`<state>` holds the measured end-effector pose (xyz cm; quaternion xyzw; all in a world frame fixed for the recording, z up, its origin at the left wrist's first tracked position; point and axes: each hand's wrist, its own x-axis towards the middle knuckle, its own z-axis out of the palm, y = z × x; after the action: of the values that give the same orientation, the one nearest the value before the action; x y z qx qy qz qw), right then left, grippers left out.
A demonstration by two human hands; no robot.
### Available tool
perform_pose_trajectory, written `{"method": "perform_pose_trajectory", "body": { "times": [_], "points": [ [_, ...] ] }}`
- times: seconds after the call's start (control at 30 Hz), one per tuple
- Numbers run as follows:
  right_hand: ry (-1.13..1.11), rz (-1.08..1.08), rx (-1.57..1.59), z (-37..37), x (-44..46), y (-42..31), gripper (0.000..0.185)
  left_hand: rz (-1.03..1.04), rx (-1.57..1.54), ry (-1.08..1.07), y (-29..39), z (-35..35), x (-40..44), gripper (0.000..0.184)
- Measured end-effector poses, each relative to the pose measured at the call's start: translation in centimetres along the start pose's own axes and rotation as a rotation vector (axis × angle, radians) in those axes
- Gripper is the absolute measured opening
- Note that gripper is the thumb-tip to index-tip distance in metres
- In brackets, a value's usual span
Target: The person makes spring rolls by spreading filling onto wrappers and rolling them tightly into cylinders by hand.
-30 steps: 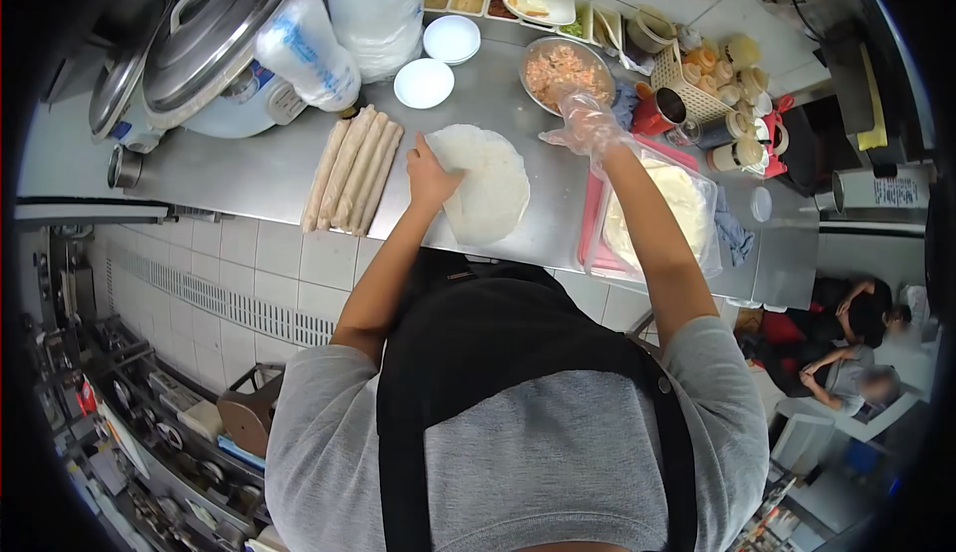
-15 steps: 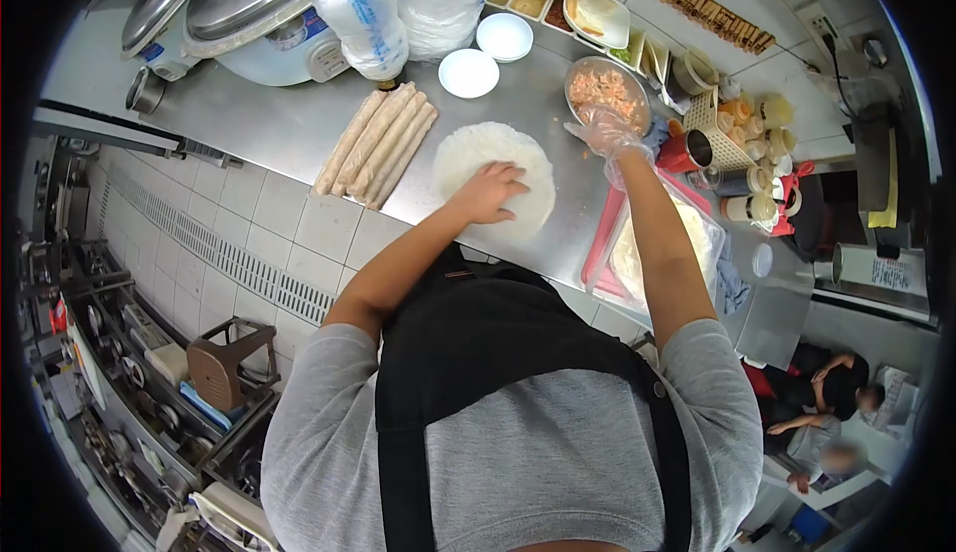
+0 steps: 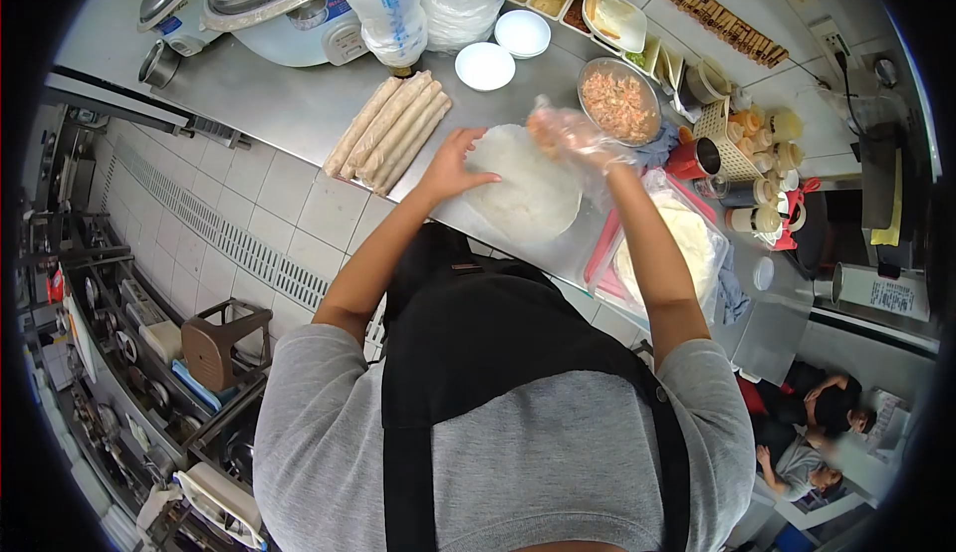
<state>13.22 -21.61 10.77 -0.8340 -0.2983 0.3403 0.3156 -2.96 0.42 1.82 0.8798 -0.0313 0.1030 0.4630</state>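
A round, thin white wrapper sheet [image 3: 526, 189] lies flat on the steel counter. At its left edge is my bare left hand [image 3: 458, 167], thumb and fingers apart, touching the rim. My right hand [image 3: 581, 141], in a clear plastic glove and smeared by motion, is over the sheet's upper right edge. An orange clump of shredded filling [image 3: 541, 134] shows at its fingers. More of this orange and white filling fills a metal bowl [image 3: 619, 101] just beyond that hand. Left of the sheet, several long rolled wraps [image 3: 388, 134] lie side by side.
Two white bowls [image 3: 485, 66] stand behind the sheet. A red tray [image 3: 602, 253] with a stack of pale sheets [image 3: 669, 248] in plastic sits at right, near a red cup [image 3: 694, 159] and a basket of bottles [image 3: 727, 132]. Large lidded cookers [image 3: 289, 29] stand at back left.
My right hand has moved left from the bowl to the sheet, with orange filling at its fingers. My left hand has slid from the sheet's middle to its left edge.
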Motion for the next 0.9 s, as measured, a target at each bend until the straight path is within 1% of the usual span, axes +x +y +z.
{"method": "perform_pose_trajectory", "body": {
  "times": [0.03,0.07,0.1,0.13,0.17,0.2,0.23,0.27,0.33,0.37,0.4,0.43,0.47,0.53,0.57,0.63,0.67,0.73,0.77,0.83,0.87,0.9],
  "points": [
    [-0.005,-0.001,-0.001,1.4,0.6,0.1,0.051,-0.090,-0.121,-0.037,0.0,-0.5,0.0,0.083],
    [-0.121,-0.089,0.043,3.4,1.4,0.6,0.047,-0.094,-0.120,-0.031,-0.4,-0.6,0.0,0.083],
    [-0.239,-0.179,0.088,4.9,2.1,1.1,0.044,-0.074,-0.111,-0.079,-1.1,-0.6,0.0,0.081],
    [-0.247,-0.184,0.085,6.1,2.1,1.3,0.044,-0.055,-0.102,-0.126,-1.6,-0.5,-0.2,0.080],
    [-0.085,-0.335,0.044,7.4,1.8,1.6,0.043,-0.059,-0.100,-0.119,-2.1,-0.4,-0.5,0.080],
    [0.079,-0.483,0.004,8.1,1.4,1.6,0.042,-0.078,-0.109,-0.202,-2.5,-0.3,-0.6,0.078],
    [0.074,-0.486,0.002,7.9,0.7,0.5,0.042,-0.096,-0.120,-0.285,-2.5,-0.3,-0.7,0.076],
    [0.085,-0.293,-0.056,7.4,0.0,-0.6,0.038,-0.099,-0.122,-0.281,-2.5,-0.2,-1.1,0.076],
    [0.096,-0.098,-0.117,7.4,-0.7,-1.5,0.034,-0.108,-0.131,-0.196,-2.2,0.2,-1.7,0.065],
    [0.204,-0.119,-0.180,7.9,-0.8,-1.6,0.029,-0.108,-0.135,-0.196,-2.2,0.2,-1.8,0.065],
    [0.314,-0.139,-0.243,8.5,-1.0,-1.6,0.024,-0.103,-0.156,-0.160,-2.4,0.5,-1.8,0.056],
    [0.315,-0.135,-0.246,9.4,-1.0,-1.0,0.024,-0.098,-0.177,-0.124,-2.7,0.9,-1.9,0.046],
    [0.369,-0.155,-0.215,10.6,-0.7,-0.2,0.022,-0.095,-0.180,-0.124,-2.9,1.3,-1.8,0.046],
    [0.502,-0.221,-0.130,13.3,-0.3,1.3,0.020,-0.094,-0.233,-0.009,-3.1,1.7,-1.8,0.029],
    [0.500,-0.221,-0.130,13.8,-0.1,2.1,0.020,-0.095,-0.234,-0.008,-3.0,1.8,-1.9,0.029],
    [0.289,-0.126,-0.054,14.5,-0.5,2.9,0.019,-0.098,-0.086,-0.102,-2.6,1.8,-2.1,0.023],
    [0.291,-0.124,-0.052,14.4,-0.9,3.4,0.019,-0.098,-0.087,-0.106,-2.4,1.8,-2.3,0.023],
    [0.324,-0.024,0.032,12.8,-2.0,3.3,0.019,-0.136,-0.177,-0.076,-2.1,1.6,-2.5,0.032],
    [0.322,-0.021,0.034,12.3,-2.5,4.1,0.019,-0.140,-0.178,-0.078,-1.7,1.4,-2.9,0.032],
    [0.676,-0.157,-0.081,11.0,-3.3,7.0,0.028,-0.128,0.108,0.103,0.5,0.0,-2.9,0.042],
    [0.675,-0.155,-0.081,10.9,-4.0,8.4,0.028,-0.128,0.107,0.102,-0.1,0.5,-3.1,0.042],
    [0.818,-0.105,-0.243,11.1,-4.8,9.9,0.029,-0.247,0.127,0.135,-1.3,1.3,-3.5,0.043]
  ]
}}
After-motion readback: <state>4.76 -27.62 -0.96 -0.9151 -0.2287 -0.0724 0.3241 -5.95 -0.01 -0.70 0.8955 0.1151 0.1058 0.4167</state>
